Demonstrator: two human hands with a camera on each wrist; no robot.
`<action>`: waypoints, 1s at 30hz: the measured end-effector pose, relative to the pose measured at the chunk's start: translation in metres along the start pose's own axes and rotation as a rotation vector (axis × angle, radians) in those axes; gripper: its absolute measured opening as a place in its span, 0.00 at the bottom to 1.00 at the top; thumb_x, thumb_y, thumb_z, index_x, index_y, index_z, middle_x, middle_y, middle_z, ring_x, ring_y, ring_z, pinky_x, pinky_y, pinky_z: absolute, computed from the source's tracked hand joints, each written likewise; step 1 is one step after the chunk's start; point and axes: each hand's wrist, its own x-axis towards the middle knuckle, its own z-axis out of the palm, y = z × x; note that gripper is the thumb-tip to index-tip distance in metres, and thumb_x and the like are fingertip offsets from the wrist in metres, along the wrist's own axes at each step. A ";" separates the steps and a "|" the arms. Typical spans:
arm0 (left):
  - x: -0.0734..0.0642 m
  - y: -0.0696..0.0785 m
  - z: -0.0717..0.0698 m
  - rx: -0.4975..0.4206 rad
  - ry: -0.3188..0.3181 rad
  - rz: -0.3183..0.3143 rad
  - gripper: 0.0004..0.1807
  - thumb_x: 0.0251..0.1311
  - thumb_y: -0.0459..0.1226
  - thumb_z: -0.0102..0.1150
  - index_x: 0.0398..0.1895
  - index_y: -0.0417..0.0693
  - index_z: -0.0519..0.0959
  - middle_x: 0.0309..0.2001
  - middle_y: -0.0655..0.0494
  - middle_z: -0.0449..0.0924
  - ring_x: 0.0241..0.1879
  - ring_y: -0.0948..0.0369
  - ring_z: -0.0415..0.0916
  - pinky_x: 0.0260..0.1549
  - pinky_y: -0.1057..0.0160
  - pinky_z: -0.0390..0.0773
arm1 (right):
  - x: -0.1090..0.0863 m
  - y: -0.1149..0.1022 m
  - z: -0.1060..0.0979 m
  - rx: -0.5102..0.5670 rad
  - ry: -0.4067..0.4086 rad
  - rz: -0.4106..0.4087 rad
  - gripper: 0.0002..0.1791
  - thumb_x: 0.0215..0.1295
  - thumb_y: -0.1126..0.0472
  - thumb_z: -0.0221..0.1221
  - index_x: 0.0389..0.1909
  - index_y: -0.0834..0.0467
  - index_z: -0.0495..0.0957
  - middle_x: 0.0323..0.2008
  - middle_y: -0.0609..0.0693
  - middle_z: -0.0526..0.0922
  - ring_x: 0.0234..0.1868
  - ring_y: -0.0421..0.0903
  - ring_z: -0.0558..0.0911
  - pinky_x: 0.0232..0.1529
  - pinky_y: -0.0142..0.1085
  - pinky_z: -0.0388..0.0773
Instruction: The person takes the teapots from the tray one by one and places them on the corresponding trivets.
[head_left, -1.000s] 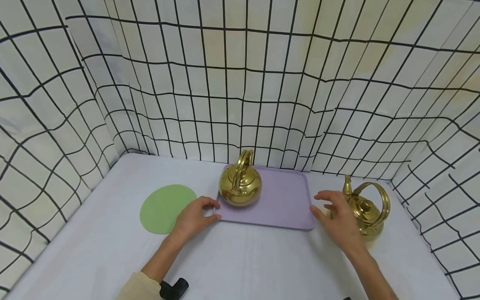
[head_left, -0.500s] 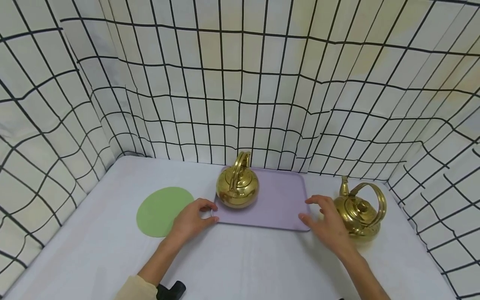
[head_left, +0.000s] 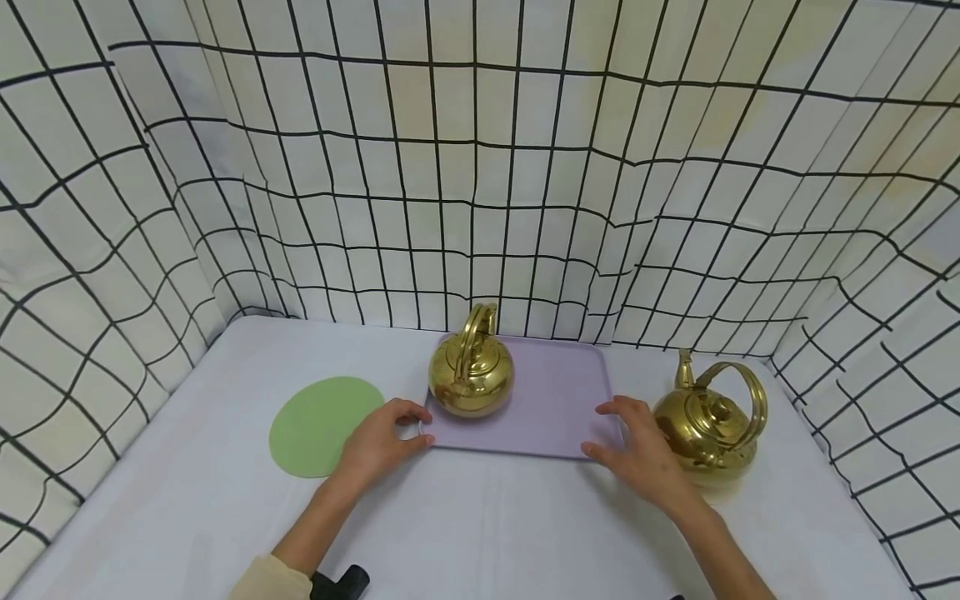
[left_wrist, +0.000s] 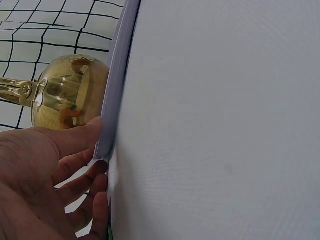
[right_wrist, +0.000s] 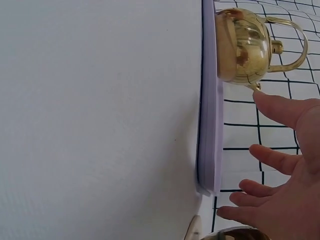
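A brass kettle (head_left: 471, 379) stands upright on the left part of a lilac tray (head_left: 555, 400), its handle arching over the lid. At the tray's front left corner, my left hand (head_left: 378, 442) holds the rim between thumb and fingers. The left wrist view shows that thumb on the tray's rim (left_wrist: 115, 95), close to the kettle (left_wrist: 75, 92). My right hand (head_left: 645, 458) is spread at the front right corner, fingertips apart. In the right wrist view its straight fingers and thumb (right_wrist: 280, 110) hold nothing. Whether they touch the tray (right_wrist: 210, 165) is unclear.
A second brass kettle (head_left: 708, 429) stands on the white cloth, just right of my right hand. A round green mat (head_left: 318, 425) lies left of the tray, beside my left hand. A white wall with black grid lines (head_left: 487, 167) rises behind the table and along both sides.
My right hand has moved left, from beside the tray's right edge to its front right corner. My left hand stays at the left corner. The view has shifted slightly.
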 end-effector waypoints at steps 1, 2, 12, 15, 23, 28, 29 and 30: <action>0.000 0.000 0.000 -0.001 0.001 0.000 0.14 0.60 0.40 0.74 0.48 0.52 0.85 0.55 0.48 0.86 0.59 0.48 0.81 0.61 0.42 0.77 | 0.000 0.000 0.001 -0.006 -0.014 0.013 0.31 0.62 0.52 0.73 0.62 0.60 0.75 0.73 0.69 0.65 0.75 0.70 0.67 0.74 0.67 0.64; 0.000 -0.001 0.000 -0.002 0.001 -0.001 0.14 0.60 0.40 0.74 0.48 0.52 0.85 0.55 0.48 0.86 0.59 0.48 0.81 0.61 0.42 0.77 | 0.000 0.001 0.001 -0.012 -0.025 0.021 0.32 0.62 0.52 0.73 0.63 0.60 0.75 0.73 0.69 0.64 0.75 0.71 0.66 0.74 0.67 0.64; 0.001 -0.003 0.001 0.004 -0.002 -0.001 0.14 0.60 0.40 0.74 0.48 0.53 0.85 0.56 0.48 0.86 0.60 0.47 0.81 0.62 0.42 0.77 | 0.001 0.004 0.006 0.000 -0.094 0.032 0.34 0.60 0.52 0.75 0.63 0.60 0.75 0.75 0.73 0.61 0.76 0.74 0.63 0.75 0.68 0.62; 0.002 -0.003 0.001 0.008 -0.001 0.001 0.14 0.60 0.41 0.74 0.48 0.53 0.86 0.56 0.48 0.86 0.60 0.47 0.81 0.62 0.42 0.77 | 0.001 0.004 0.008 0.005 -0.117 0.037 0.35 0.59 0.52 0.75 0.64 0.60 0.74 0.75 0.74 0.59 0.77 0.75 0.61 0.75 0.68 0.60; 0.002 -0.003 0.001 0.011 0.002 0.005 0.14 0.60 0.40 0.74 0.48 0.53 0.85 0.55 0.48 0.86 0.60 0.47 0.81 0.61 0.42 0.77 | 0.000 0.003 0.010 -0.018 -0.136 0.042 0.36 0.58 0.52 0.76 0.64 0.59 0.74 0.76 0.72 0.59 0.77 0.74 0.62 0.75 0.67 0.63; 0.002 -0.002 0.001 0.011 0.004 0.005 0.14 0.60 0.40 0.74 0.48 0.53 0.85 0.55 0.48 0.86 0.59 0.48 0.81 0.61 0.42 0.77 | 0.002 0.004 0.011 -0.025 -0.123 0.033 0.35 0.57 0.55 0.77 0.63 0.59 0.75 0.76 0.72 0.60 0.77 0.74 0.62 0.75 0.67 0.62; 0.002 -0.003 0.001 0.010 0.005 0.005 0.14 0.60 0.40 0.74 0.48 0.53 0.85 0.54 0.48 0.86 0.59 0.48 0.81 0.60 0.42 0.77 | 0.002 0.004 0.011 -0.025 -0.121 0.030 0.35 0.57 0.55 0.77 0.63 0.59 0.75 0.76 0.71 0.60 0.77 0.74 0.62 0.75 0.67 0.62; 0.002 -0.003 0.001 0.010 0.005 0.006 0.14 0.60 0.41 0.74 0.48 0.53 0.85 0.54 0.48 0.86 0.59 0.48 0.81 0.60 0.42 0.77 | 0.002 0.004 0.012 -0.025 -0.117 0.027 0.35 0.56 0.56 0.77 0.63 0.60 0.75 0.75 0.71 0.61 0.77 0.74 0.62 0.75 0.67 0.62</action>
